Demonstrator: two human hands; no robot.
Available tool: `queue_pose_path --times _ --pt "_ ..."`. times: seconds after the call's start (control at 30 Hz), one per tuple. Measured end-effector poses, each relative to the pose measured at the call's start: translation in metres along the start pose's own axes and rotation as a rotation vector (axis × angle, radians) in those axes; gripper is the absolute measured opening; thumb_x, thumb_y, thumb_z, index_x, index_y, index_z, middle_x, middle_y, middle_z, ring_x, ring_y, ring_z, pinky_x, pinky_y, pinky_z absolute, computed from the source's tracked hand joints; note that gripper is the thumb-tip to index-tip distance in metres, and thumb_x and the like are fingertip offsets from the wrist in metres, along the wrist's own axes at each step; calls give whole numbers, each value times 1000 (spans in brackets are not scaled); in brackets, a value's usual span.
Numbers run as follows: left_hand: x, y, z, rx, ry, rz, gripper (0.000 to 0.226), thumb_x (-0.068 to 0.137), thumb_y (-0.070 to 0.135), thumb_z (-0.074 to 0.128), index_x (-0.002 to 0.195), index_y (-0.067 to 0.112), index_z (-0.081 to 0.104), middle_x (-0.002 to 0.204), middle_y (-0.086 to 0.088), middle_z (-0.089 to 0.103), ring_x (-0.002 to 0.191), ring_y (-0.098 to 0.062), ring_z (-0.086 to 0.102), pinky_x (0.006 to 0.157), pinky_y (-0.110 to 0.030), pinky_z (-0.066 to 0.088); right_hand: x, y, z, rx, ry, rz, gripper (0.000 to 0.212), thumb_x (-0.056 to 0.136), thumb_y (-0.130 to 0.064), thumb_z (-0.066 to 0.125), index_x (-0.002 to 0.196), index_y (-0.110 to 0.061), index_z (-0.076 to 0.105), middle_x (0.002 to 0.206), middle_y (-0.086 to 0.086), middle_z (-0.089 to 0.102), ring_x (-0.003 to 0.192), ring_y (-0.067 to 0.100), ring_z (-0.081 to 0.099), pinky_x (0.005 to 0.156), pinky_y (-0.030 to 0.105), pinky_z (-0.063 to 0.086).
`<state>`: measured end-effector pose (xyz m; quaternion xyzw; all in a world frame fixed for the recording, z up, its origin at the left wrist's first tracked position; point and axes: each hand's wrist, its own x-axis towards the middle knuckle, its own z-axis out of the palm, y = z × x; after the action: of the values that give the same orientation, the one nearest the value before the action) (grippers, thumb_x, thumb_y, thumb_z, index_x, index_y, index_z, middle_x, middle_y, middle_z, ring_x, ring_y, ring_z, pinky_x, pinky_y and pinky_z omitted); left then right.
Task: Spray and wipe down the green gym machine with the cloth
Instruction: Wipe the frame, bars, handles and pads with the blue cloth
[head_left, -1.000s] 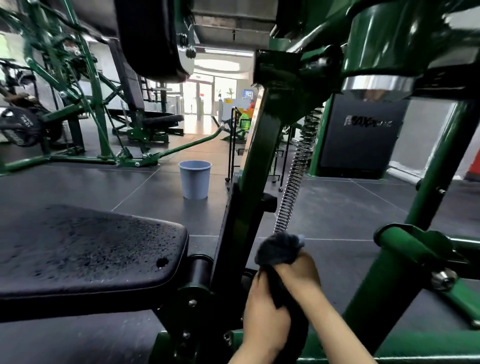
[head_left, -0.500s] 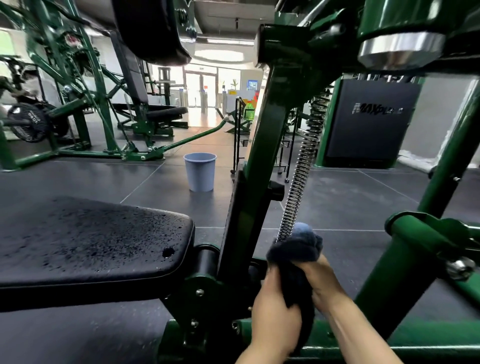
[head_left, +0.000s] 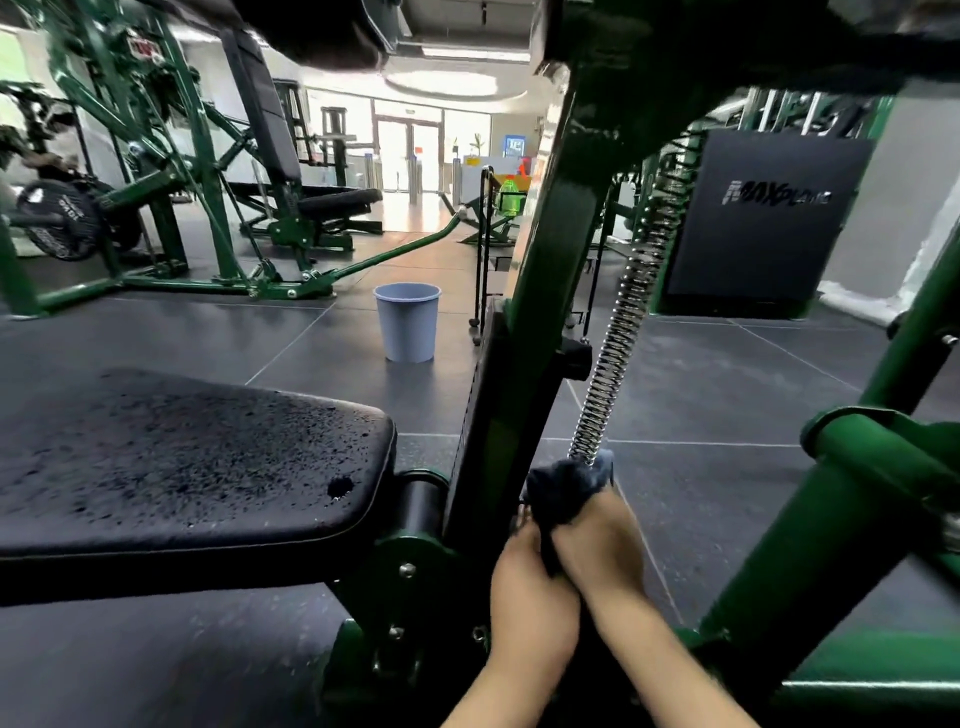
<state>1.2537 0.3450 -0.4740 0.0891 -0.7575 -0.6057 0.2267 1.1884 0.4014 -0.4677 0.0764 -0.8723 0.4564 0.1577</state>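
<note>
The green gym machine's slanted upright (head_left: 550, 249) rises through the middle of the view. A steel spring (head_left: 623, 332) runs alongside it. A dark blue cloth (head_left: 566, 488) is bunched at the spring's lower end. My left hand (head_left: 524, 592) and my right hand (head_left: 597, 551) both grip the cloth, side by side, low beside the upright. The machine's black seat pad (head_left: 171, 467), speckled with droplets, lies to the left. No spray bottle is in my hands.
A pale blue bucket (head_left: 407, 322) stands on the dark floor beyond the seat. A thick green frame tube (head_left: 841, 519) slants up on the right. Other green machines (head_left: 171, 197) fill the far left. A green bottle (head_left: 510, 200) sits on a distant rack.
Both hands with the cloth have slid slightly up along the base of the spring, and the camera has dropped and shifted a little.
</note>
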Motion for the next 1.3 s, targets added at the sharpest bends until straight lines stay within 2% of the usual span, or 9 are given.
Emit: queue_pose_path --times 0.07,0.27,0.43,0.53,0.7,0.83,1.0,1.17,1.3 --pt "0 5 -6 58 -68 -20 28 85 -4 56 97 20 63 81 15 62 76 17 57 71 0 38 1 -2 -6 -73 -79 8 59 76 -69 51 102 -17 57 97 7 69 93 34 64 68 32 41" --pt "-7 14 -16 99 -141 -74 25 78 -2 50 76 19 63 58 19 60 60 13 53 62 -15 41 -1 -12 -42 -500 -252 -16 36 87 -51 50 109 -24 57 108 5 68 101 32 63 73 32 45" --pt "-18 8 -32 204 338 119 37 69 -4 51 72 33 44 74 12 52 76 -13 49 68 -21 33 -20 -30 -54 -413 -181 28 38 82 -46 57 95 -12 66 99 11 70 94 33 64 70 31 47" --pt "-12 2 -44 233 480 223 29 62 5 46 85 22 51 85 7 48 85 -17 47 77 -24 35 -33 -44 -28 -327 -335 3 56 67 -50 54 103 -8 65 110 13 65 106 31 60 87 32 49" --pt "-4 -4 -55 240 348 87 55 72 7 45 125 10 58 121 4 58 116 -17 53 94 -15 34 -31 -51 -12 -527 -433 -21 42 87 -20 52 123 0 51 128 17 55 119 33 54 96 33 42" --pt "-1 -1 -58 330 329 76 54 79 -1 54 129 19 58 124 5 63 116 -16 57 93 -26 41 -15 -53 -14 -574 -372 31 62 88 -13 54 142 -3 26 132 14 54 121 33 54 94 33 43" --pt "-2 5 -65 265 260 55 54 77 -5 51 124 21 62 118 7 66 111 -14 59 90 -24 43 -19 -49 -14 -566 -285 31 65 85 -16 54 145 -16 28 125 11 61 114 33 59 90 35 47" --pt "0 9 -70 241 230 61 53 77 -7 51 121 19 63 112 9 66 105 -12 61 89 -21 44 -12 -55 -42 -910 -312 51 40 89 -45 58 118 -18 61 117 2 66 109 25 63 81 28 47" --pt "-1 9 -64 243 252 56 51 75 -2 51 118 22 63 106 8 67 98 -17 63 87 -33 49 -28 -63 -23 -742 -112 -59 52 80 -39 70 118 -9 50 108 7 67 98 26 67 74 30 52"
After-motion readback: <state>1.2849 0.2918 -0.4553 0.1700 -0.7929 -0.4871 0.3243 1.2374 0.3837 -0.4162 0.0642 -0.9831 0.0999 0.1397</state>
